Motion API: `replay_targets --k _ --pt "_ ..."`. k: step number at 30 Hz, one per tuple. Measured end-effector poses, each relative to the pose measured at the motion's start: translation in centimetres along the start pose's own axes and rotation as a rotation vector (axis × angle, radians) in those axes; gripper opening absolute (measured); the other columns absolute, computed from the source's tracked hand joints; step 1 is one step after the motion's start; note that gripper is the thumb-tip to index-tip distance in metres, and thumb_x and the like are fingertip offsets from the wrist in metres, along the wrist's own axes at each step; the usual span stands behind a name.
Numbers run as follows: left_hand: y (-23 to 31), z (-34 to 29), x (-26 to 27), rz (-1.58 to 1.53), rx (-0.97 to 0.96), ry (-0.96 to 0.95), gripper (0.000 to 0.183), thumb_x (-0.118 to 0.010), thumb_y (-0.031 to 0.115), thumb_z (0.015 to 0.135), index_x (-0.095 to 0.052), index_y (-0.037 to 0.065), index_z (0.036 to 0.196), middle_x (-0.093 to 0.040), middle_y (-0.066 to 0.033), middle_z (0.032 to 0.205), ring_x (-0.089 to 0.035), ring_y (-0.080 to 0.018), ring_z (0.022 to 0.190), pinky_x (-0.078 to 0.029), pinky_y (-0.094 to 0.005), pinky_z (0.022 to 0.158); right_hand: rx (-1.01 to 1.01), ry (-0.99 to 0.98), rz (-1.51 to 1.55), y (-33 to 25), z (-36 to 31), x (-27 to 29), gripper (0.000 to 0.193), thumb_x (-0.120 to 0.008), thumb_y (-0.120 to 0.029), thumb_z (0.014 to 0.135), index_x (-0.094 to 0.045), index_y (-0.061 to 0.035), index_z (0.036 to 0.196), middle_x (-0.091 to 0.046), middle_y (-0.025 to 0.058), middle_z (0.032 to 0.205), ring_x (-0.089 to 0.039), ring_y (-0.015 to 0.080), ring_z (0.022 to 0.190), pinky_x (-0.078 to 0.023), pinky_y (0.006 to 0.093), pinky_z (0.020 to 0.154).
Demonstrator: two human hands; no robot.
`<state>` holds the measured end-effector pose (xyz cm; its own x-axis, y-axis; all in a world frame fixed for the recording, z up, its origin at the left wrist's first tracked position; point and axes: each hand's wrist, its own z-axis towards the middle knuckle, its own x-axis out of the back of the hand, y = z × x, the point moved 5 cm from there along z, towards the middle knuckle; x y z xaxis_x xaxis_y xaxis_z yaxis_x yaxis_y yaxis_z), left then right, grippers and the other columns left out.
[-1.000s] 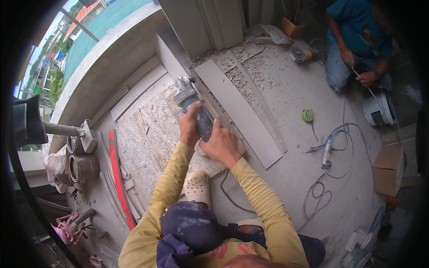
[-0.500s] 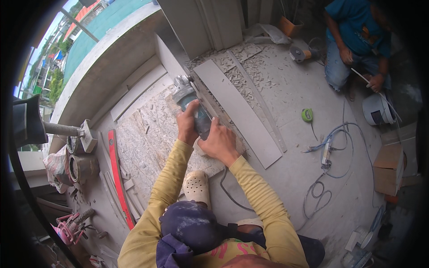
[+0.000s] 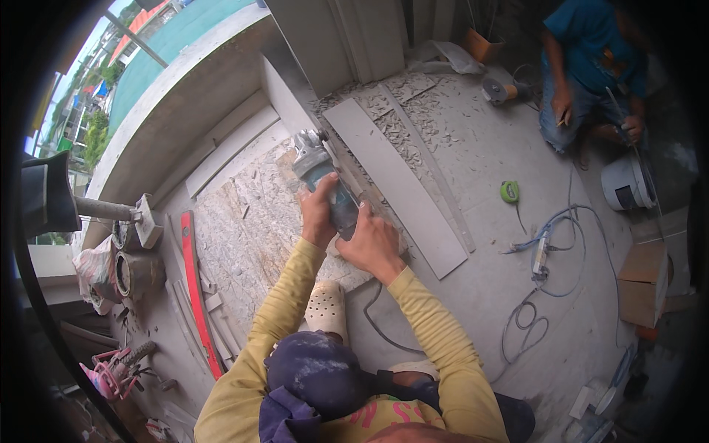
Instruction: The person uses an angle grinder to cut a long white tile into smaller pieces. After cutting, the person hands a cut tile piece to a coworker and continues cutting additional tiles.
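An angle grinder [image 3: 313, 160] with a metal head and a dark teal body is held in both my hands. My left hand [image 3: 317, 213] wraps around its middle, and my right hand [image 3: 374, 242] grips the rear end. Its head points away from me, with the disc side at the right, close to a narrow strip edge; whether the disc touches anything cannot be made out. Below the tool lies a rough, dusty stone-patterned slab [image 3: 244, 229]. Just to the right is a long grey tile strip [image 3: 399, 190]. A dark cord [image 3: 375, 325] trails from behind my right hand.
A red spirit level [image 3: 193, 288] lies at the left beside thin offcuts. Broken chips [image 3: 406, 140] litter the floor beyond the strip. A green tape measure [image 3: 509, 192] and a power strip [image 3: 540, 258] with cables lie right. A co-worker [image 3: 591, 74] crouches beside a bucket [image 3: 624, 184].
The grinder and both my hands have shifted slightly toward me and to the right. At the far right, the co-worker's hands and the thin rod held there have moved.
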<state>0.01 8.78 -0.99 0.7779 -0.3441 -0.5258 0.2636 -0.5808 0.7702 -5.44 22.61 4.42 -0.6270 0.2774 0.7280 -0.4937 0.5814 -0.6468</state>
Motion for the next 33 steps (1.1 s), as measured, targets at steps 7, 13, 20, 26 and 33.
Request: replay_targets --k 7,13,20,26,33 --pt "-0.6 -0.6 0.0 0.068 -0.015 0.008 0.039 -0.071 0.022 0.101 -0.067 -0.004 0.131 -0.074 -0.0141 0.097 -0.074 -0.0221 0.083 -0.064 -0.0355 0.074 0.014 -0.014 -0.024 0.1 -0.8 0.5 0.072 -0.08 -0.033 0.082 -0.049 0.0082 0.133 -0.078 0.0297 0.1 -0.078 0.0475 0.094 -0.061 0.0562 0.086" --pt "-1.1 -1.2 0.0 0.041 0.006 0.026 0.038 -0.074 0.021 0.1 -0.067 -0.002 0.13 -0.073 -0.0119 0.099 -0.073 -0.021 0.085 -0.064 -0.0354 0.074 0.01 -0.009 0.0 0.8 -1.5 0.2 0.079 -0.083 -0.035 0.08 -0.049 0.0085 0.137 -0.076 0.0309 0.098 -0.076 0.0497 0.093 -0.06 0.0575 0.084" --pt "-1.3 -2.0 -0.3 0.052 -0.006 0.006 0.039 -0.072 0.021 0.102 -0.067 -0.003 0.132 -0.073 -0.0133 0.099 -0.075 -0.0227 0.086 -0.065 -0.036 0.076 0.024 0.021 -0.005 1.5 -2.0 0.0 0.079 -0.083 -0.037 0.08 -0.05 0.0085 0.136 -0.076 0.0304 0.099 -0.077 0.0487 0.092 -0.06 0.0577 0.083" --pt "-1.3 -3.0 -0.8 0.018 0.005 0.024 0.036 -0.077 0.018 0.099 -0.067 -0.001 0.128 -0.072 -0.0089 0.103 -0.073 -0.019 0.085 -0.064 -0.0344 0.072 0.008 0.007 -0.018 1.6 -2.6 0.1 0.083 -0.083 -0.04 0.081 -0.05 0.009 0.138 -0.077 0.0291 0.098 -0.077 0.0482 0.09 -0.06 0.057 0.081" --pt "-1.4 -3.8 -1.2 0.011 0.02 0.019 0.035 -0.078 0.017 0.098 -0.067 0.0 0.126 -0.072 -0.0068 0.105 -0.072 -0.0174 0.084 -0.064 -0.0332 0.071 0.022 0.033 -0.003 2.1 -3.2 0.0 0.083 -0.085 -0.043 0.08 -0.051 0.0082 0.137 -0.077 0.0278 0.096 -0.077 0.0484 0.089 -0.06 0.057 0.08"
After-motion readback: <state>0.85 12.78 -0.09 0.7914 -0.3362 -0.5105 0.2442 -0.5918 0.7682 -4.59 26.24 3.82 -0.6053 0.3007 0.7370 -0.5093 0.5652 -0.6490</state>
